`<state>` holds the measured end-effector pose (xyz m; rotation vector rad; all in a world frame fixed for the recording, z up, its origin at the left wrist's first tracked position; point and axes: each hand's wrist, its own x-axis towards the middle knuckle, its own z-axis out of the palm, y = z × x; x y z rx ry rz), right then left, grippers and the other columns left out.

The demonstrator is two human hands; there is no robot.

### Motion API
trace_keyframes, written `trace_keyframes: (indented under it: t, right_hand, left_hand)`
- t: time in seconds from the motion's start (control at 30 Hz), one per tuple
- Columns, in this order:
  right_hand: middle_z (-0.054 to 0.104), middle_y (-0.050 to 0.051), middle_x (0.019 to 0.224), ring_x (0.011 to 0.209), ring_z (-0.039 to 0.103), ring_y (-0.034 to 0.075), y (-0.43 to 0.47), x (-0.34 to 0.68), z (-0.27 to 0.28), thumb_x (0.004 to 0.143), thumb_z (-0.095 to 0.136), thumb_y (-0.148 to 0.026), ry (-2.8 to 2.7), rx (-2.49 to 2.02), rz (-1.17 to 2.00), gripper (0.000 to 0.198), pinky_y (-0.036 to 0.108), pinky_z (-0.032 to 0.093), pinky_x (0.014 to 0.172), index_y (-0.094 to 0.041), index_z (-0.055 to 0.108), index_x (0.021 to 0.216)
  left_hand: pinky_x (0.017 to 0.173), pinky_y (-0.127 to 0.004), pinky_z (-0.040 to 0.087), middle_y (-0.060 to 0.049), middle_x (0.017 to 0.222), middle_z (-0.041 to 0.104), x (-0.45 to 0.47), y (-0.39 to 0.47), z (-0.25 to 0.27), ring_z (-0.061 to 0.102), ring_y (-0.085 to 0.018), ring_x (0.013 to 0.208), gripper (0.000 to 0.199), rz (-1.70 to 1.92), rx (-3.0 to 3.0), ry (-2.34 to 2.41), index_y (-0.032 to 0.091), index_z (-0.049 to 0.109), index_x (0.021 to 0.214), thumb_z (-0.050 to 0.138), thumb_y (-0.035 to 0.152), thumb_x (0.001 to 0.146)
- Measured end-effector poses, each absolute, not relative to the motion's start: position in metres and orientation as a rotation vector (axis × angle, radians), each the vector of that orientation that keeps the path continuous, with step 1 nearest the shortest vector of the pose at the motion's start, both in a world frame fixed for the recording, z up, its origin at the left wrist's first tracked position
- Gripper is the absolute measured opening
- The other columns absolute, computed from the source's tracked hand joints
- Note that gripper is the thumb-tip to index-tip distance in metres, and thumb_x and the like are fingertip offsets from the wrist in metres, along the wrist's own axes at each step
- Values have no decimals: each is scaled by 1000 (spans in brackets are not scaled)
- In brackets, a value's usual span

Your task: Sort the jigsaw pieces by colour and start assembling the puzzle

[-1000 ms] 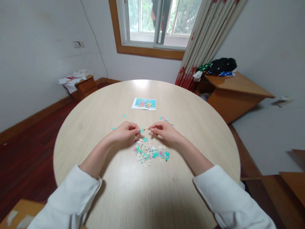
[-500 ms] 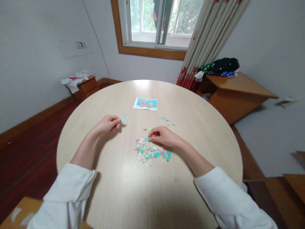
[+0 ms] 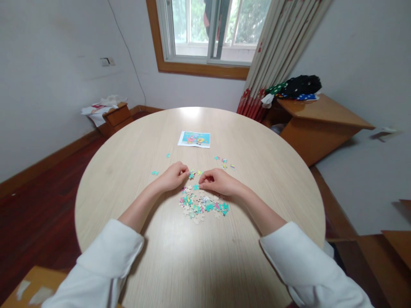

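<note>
Between the thumb and fingertips of my left hand (image 3: 176, 175) is a teal jigsaw puzzle piece (image 3: 192, 176), held just above the back of the pile. My right hand (image 3: 218, 181) pinches another teal puzzle piece (image 3: 196, 187) at the pile's upper edge. Below both hands lies the heap of jigsaw pieces (image 3: 194, 209), some face up in teal, pink and yellow, others showing pale backs. A yellow piece (image 3: 200, 173) rests between the two hands. Farther back is a picture card (image 3: 194, 139) with cartoon figures on blue.
Several loose pieces (image 3: 224, 161) lie right of the card. Left of it are a single teal piece (image 3: 168, 155) and a teal bit (image 3: 155, 173). All rest on a round wooden table (image 3: 199, 265). A wooden cabinet (image 3: 321, 124) with cloths stands beyond, at the right.
My left hand has moved right to the pile with a teal piece in its fingers. A teal bit now shows where that hand was. My right hand has hardly moved.
</note>
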<state>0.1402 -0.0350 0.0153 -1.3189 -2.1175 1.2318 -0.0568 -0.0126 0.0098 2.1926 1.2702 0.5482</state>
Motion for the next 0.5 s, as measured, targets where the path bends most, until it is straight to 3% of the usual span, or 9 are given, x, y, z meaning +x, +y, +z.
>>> trace_keyframes:
  t: [0.27,0.5]
  right_hand:
    - [54,-3,62,57,47,9,-38,132,14,71,67,-18,-2187,-1342,1063,15,23,33,58,-14,67,85]
    - [59,1,73,64,50,11,-39,128,13,69,69,-18,-2259,-1392,902,16,24,34,60,-16,67,85]
  left_hand:
    - [78,-32,42,-7,82,54,-64,-9,5,50,-17,80,21,450,2290,1260,15,61,70,47,27,79]
    - [69,-31,39,-3,68,48,-64,-7,3,47,-16,69,25,436,2335,1348,17,50,54,53,30,75]
